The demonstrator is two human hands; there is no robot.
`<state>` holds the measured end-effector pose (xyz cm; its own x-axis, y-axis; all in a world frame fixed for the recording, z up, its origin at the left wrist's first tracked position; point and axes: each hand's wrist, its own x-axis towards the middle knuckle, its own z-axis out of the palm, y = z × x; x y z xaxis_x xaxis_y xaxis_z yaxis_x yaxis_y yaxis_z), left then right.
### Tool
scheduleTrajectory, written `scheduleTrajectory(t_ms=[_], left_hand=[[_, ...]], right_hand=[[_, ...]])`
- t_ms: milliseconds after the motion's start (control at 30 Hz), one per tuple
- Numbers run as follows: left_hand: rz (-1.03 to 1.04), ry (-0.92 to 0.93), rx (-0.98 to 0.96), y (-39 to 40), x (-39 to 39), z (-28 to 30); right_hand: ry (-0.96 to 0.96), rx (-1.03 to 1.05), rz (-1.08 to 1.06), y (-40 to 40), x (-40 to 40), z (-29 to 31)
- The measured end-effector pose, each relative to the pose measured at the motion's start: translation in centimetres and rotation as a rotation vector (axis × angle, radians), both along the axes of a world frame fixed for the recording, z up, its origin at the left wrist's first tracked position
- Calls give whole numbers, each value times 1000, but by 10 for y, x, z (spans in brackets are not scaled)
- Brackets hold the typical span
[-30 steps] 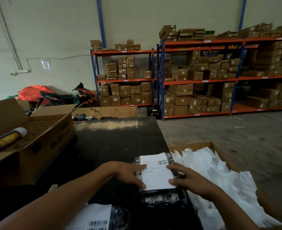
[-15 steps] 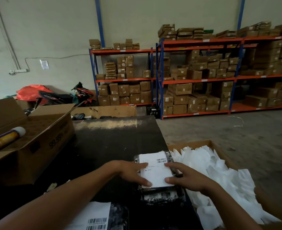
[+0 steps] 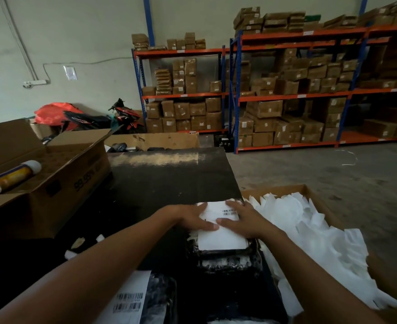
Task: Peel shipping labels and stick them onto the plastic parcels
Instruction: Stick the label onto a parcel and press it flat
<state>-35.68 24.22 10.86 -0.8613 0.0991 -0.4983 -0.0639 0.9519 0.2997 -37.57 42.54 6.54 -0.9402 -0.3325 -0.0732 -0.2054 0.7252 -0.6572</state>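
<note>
A black plastic parcel (image 3: 225, 259) lies on the dark table (image 3: 169, 181) in front of me, with a white shipping label (image 3: 220, 239) on its top. My left hand (image 3: 192, 218) lies flat on the label's left part, fingers straight and pressing down. My right hand (image 3: 244, 220) presses flat on the label's right part, its thumb meeting the left hand's fingers. A barcode shows between the two hands. A second labelled parcel (image 3: 132, 300) sits at the bottom edge, partly under my left forearm.
An open cardboard box (image 3: 319, 197) full of white peeled backing sheets (image 3: 314, 235) stands to the right. Another open carton (image 3: 52, 183) with a spray can (image 3: 12, 175) sits on the left. Shelves of brown boxes (image 3: 286, 90) line the far wall.
Both hands slid up the label toward its far end, and the thumbs came together at its middle. The lower half of the label now shows uncovered.
</note>
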Motion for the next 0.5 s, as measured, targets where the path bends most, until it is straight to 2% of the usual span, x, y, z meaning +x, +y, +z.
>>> scheduleTrajectory(t_ms=[100,300,400,500], left_hand=[[70,15,23,-2,4,-5],[189,-53,145,-12,16,-10],[217,-9,191,0,25,-12],[267,55,222,4,31,-13]], right_hand=[[14,-44,-62,-4,-8,-17],[-82,-316,-64,14,6,-25],[-113,-362,-8,17,20,-25],[-87,-375,-42,12,25,-26]])
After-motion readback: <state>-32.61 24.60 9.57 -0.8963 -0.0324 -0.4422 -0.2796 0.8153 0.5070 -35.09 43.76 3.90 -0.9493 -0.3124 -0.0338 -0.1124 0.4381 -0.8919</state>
